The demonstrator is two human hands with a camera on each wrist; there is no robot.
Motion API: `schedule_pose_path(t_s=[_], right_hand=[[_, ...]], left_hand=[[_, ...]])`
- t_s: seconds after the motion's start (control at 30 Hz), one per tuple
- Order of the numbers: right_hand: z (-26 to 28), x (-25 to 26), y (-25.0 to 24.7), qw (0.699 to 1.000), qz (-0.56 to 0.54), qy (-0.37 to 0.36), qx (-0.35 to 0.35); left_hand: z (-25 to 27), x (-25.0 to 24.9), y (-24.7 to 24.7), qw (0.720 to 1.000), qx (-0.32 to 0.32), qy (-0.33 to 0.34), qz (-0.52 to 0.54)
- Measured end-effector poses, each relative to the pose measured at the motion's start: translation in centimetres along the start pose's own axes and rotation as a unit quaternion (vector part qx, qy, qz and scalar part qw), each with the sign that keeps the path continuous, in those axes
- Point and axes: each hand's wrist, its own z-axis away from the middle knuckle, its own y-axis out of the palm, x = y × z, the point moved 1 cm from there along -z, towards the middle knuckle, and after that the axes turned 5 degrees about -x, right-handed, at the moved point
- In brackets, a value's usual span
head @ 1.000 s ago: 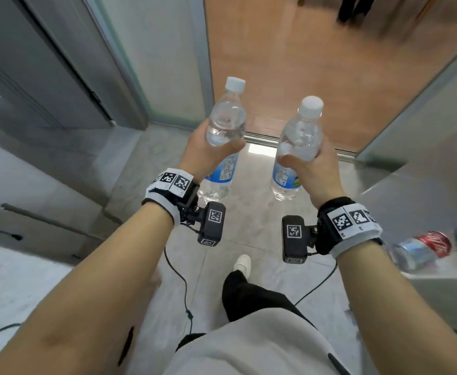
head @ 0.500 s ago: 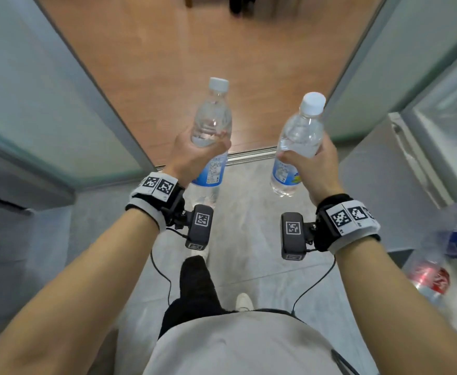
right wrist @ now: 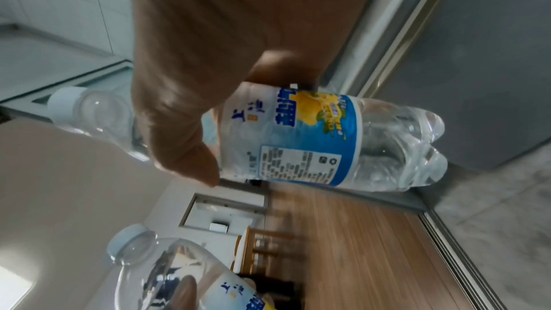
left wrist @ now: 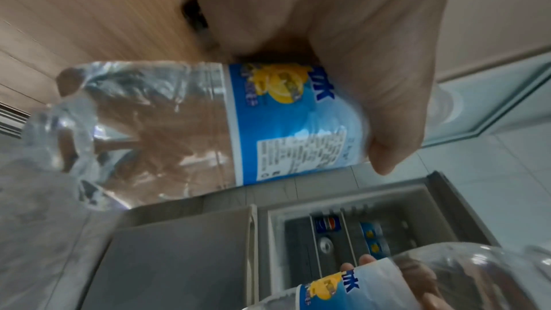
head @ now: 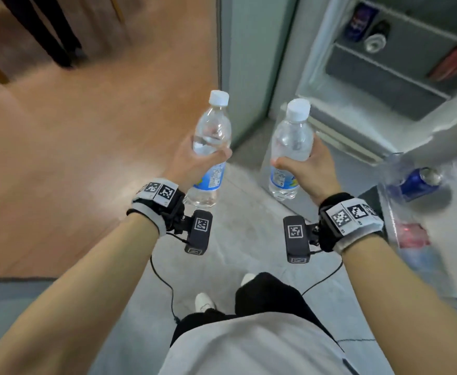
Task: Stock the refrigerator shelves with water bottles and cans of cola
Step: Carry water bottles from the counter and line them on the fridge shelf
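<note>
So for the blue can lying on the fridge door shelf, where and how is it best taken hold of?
Probably round the middle of the blue can, coming from above. It lies on its side on the door shelf, so its curved wall faces up and its ends are harder to grasp. Both hands hold bottles, so one must be freed first.

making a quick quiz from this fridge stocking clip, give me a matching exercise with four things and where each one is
Things:
1. left water bottle
2. right water bottle
3. blue can
4. silver-topped can

Places:
A. on a shelf inside the open refrigerator
B. held upright in the right hand
C. lying on its side on the white surface at right
D. held upright in the left hand

Pairs: 1-D, 2-B, 3-C, 4-A
</note>
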Motion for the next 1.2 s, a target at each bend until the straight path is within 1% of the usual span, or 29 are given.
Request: schedule_pose_path(t_s=[0.03, 0.07, 0.13, 0.27, 0.37, 0.43, 0.53, 0.67, 0.8, 0.87, 1.0, 1.13, 1.2], right_hand=[[-0.8, 0.0, -1.0, 1.0, 0.007, 0.005, -0.028], [-1.2, 0.0, -1.3, 0.999, 0.016, 0.005, -0.036], [-3.0, -0.2, -3.5, 0.996, 0.019, 0.009, -0.086], [-7.6, -0.9, -7.3, 0.985, -0.018, 0.0, -0.171], [-12.6, -1.7, -9.7, 0.972, -0.042, -0.008, -0.23], [-15.9, -1.9, -11.1, 0.966, -0.039, -0.008, -0.255], [-20.6, -1.5, -13.7, 0.955, -0.024, -0.011, -0.295], [-25.6, 0.0, -17.0, 0.949, 0.012, -0.02, -0.315], [-29.6, 1.3, -19.9, 0.935, -0.006, -0.033, -0.352], [-31.3, 2.0, -20.9, 0.922, -0.012, -0.045, -0.384], [-35.4, 3.1, -23.1, 0.893, -0.025, -0.057, -0.445], [-39.7, 4.9, -25.2, 0.885, 0.031, -0.068, -0.46], [-41.8, 5.7, -26.2, 0.883, 0.063, -0.065, -0.46]], left_hand=[[-1.6, -0.9, 1.4, 1.0, 0.026, 0.009, -0.003], [-2.3, -1.2, 2.0, 0.999, 0.038, 0.015, -0.002], [-5.6, -2.3, 5.2, 0.995, 0.093, 0.032, -0.005], [-11.1, -4.9, 11.3, 0.979, 0.185, 0.066, -0.053], [-15.2, -7.4, 16.0, 0.966, 0.221, 0.101, -0.086], [-17.7, -9.4, 18.8, 0.956, 0.248, 0.117, -0.105], [-21.9, -12.6, 22.4, 0.948, 0.258, 0.145, -0.117], [-26.4, -16.4, 26.4, 0.945, 0.257, 0.166, -0.113], [-30.6, -19.5, 30.7, 0.94, 0.275, 0.182, -0.087], [-32.1, -20.5, 33.0, 0.936, 0.289, 0.184, -0.082], [-34.7, -21.8, 37.2, 0.935, 0.295, 0.19, -0.053], [-37.5, -23.1, 40.0, 0.926, 0.319, 0.196, -0.036], [-38.8, -23.9, 41.1, 0.926, 0.327, 0.189, -0.028]])
